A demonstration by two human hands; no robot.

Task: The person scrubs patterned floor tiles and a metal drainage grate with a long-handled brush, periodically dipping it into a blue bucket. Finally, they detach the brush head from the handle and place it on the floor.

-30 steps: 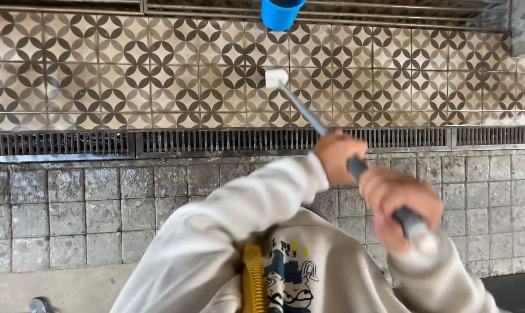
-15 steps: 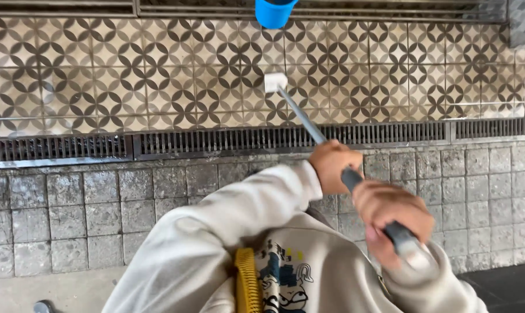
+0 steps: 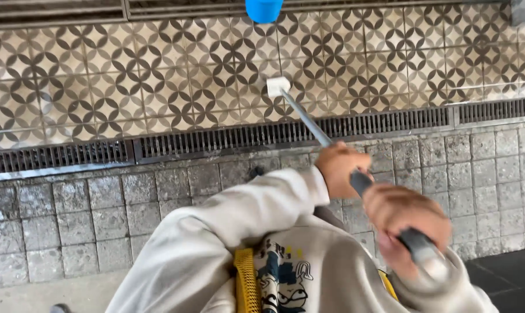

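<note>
The blue bucket (image 3: pixel 263 8) is cut off by the top edge; only its lower part shows. The long handle (image 3: pixel 309 122) vanishes inside the left hand (image 3: pixel 342 169) and again inside the right hand (image 3: pixel 403 215), whose grip covers most of its dark sleeve. The handle's near end (image 3: pixel 433 268) is blurred. The small white head (image 3: pixel 277 86) is too small to tell its kind. At the bottom edge, a dark object (image 3: pixel 59 308) is mostly cut off.
</note>
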